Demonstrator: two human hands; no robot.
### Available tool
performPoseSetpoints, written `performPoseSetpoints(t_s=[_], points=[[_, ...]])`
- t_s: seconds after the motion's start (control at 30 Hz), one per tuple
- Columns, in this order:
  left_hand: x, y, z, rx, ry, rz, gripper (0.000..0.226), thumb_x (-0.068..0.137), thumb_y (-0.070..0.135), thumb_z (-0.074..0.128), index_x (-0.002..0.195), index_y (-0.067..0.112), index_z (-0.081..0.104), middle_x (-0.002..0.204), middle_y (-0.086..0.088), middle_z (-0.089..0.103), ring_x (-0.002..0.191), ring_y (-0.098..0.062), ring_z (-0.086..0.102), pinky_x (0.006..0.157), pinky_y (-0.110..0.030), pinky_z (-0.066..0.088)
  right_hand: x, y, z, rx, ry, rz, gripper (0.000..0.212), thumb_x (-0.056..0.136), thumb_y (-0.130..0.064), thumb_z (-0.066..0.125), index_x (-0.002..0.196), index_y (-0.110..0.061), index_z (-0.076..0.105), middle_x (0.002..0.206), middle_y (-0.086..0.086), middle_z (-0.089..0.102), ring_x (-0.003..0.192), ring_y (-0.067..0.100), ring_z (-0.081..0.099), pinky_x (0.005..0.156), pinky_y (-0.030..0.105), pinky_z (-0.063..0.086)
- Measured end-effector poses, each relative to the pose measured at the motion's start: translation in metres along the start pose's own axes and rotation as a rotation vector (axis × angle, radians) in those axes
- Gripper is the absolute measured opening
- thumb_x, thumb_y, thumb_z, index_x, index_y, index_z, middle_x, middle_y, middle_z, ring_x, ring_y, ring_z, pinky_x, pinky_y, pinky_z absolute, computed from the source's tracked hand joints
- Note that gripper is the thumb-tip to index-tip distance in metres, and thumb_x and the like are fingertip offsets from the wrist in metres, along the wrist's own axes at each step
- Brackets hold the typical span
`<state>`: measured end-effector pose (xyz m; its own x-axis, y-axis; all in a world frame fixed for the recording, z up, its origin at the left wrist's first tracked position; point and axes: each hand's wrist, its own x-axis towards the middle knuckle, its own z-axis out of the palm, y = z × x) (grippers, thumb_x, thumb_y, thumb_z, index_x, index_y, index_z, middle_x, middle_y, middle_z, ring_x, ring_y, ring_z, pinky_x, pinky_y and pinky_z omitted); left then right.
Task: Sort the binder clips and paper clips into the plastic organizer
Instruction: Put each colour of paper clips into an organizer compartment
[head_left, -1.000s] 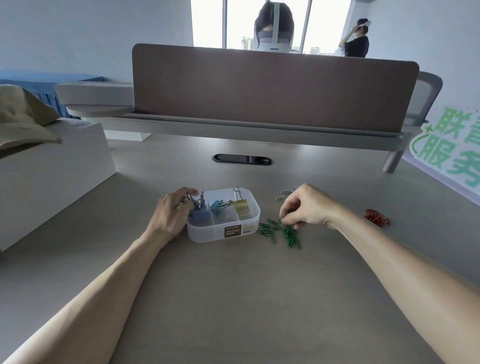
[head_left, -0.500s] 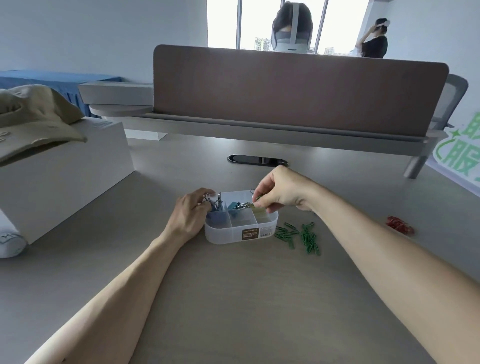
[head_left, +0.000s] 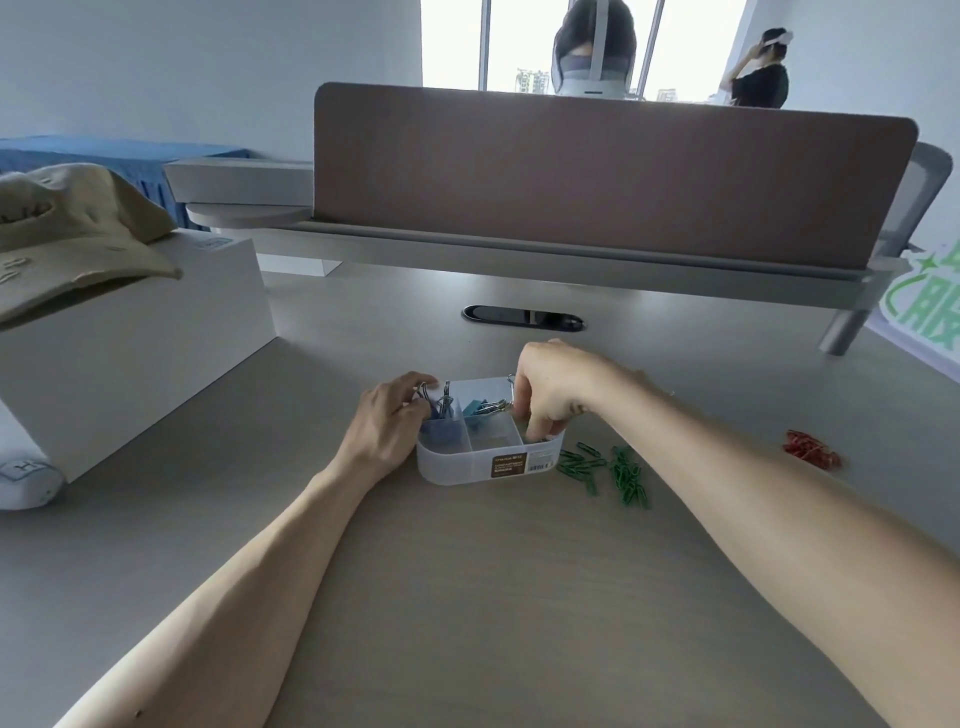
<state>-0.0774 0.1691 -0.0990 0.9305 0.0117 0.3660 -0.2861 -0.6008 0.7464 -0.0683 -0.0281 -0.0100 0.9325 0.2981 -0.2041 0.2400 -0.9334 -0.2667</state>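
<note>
A clear plastic organizer with several compartments stands mid-desk. My left hand grips its left end, fingers curled over the rim by the blue binder clips. A teal binder clip lies in the back middle compartment. My right hand hovers over the right compartment with bunched fingertips dipped inside, pinching what appear to be green paper clips; the pinch itself is mostly hidden. More green paper clips lie scattered on the desk just right of the organizer. A small pile of red paper clips sits further right.
A white box with a beige cap on top stands at the left. A brown divider panel runs along the back, with a black cable grommet in front of it. People stand beyond the panel.
My right hand left the green paper clip pile, travelled left over the organizer, and lowered its fingertips into the right compartment. My left hand stayed on the organizer's left end.
</note>
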Motion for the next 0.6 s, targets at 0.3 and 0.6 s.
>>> performPoseSetpoints(t_s=[0.3,0.6], points=[[0.003,-0.005,-0.002,0.002,0.053,-0.015,0.039,0.069,0.018,0.042,0.098,0.016,0.068,0.059,0.016,0.057,0.060,0.006,0.052,0.054,-0.007,0.035,-0.026,0.064,-0.009,0.137,0.233,-0.021,0.013,0.083,-0.027,0.065,0.072,-0.024,0.071,0.067,-0.006,0.071,0.063,0.014,0.068,0.060,0.024,0.054],[0.001,-0.002,-0.002,-0.017,0.048,-0.044,0.044,0.067,0.021,0.040,0.100,0.018,0.068,0.071,0.005,0.065,0.067,0.003,0.055,0.055,-0.011,0.038,-0.027,0.075,0.042,0.052,0.104,-0.187,0.035,0.077,-0.052,0.068,0.103,-0.027,0.067,0.092,-0.012,0.054,0.084,0.008,0.050,0.066,0.022,0.037]])
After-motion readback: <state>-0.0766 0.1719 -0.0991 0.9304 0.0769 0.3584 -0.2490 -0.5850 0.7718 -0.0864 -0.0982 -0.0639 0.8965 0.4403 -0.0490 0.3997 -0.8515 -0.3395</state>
